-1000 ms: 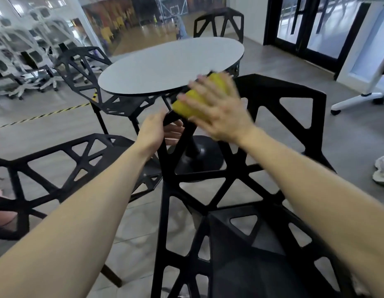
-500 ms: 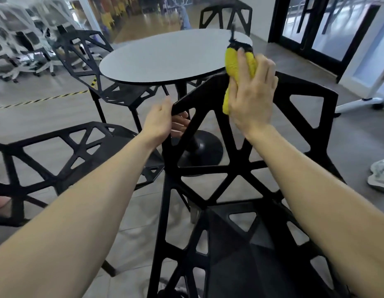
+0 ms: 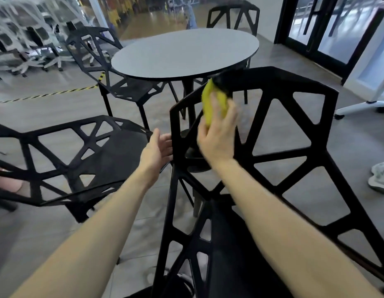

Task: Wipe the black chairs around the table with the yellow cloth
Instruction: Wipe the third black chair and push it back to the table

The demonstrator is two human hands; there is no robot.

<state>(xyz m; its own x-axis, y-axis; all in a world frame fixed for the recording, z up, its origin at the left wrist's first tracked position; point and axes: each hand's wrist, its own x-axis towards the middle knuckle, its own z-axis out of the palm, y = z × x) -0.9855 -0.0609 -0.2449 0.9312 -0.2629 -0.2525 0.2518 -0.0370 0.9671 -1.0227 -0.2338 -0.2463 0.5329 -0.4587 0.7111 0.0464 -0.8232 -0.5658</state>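
The right hand (image 3: 216, 138) has its grip curled round the soft, bunched yellow cloth (image 3: 212, 104), pressing it on the near chair (image 3: 272, 147) backrest's upper strut by the tabletop (image 3: 182, 54). The left hand (image 3: 156, 147) lies relaxed and open against the backrest's left edge, which looks rigid and best steadied there.

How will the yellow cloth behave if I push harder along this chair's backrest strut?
The yellow cloth looks soft and floppy: it bunches under the right hand, so it probably folds rather than slides flat. The near chair is an open, thin-strutted frame and may shift or tip; the left hand sits by its edge.
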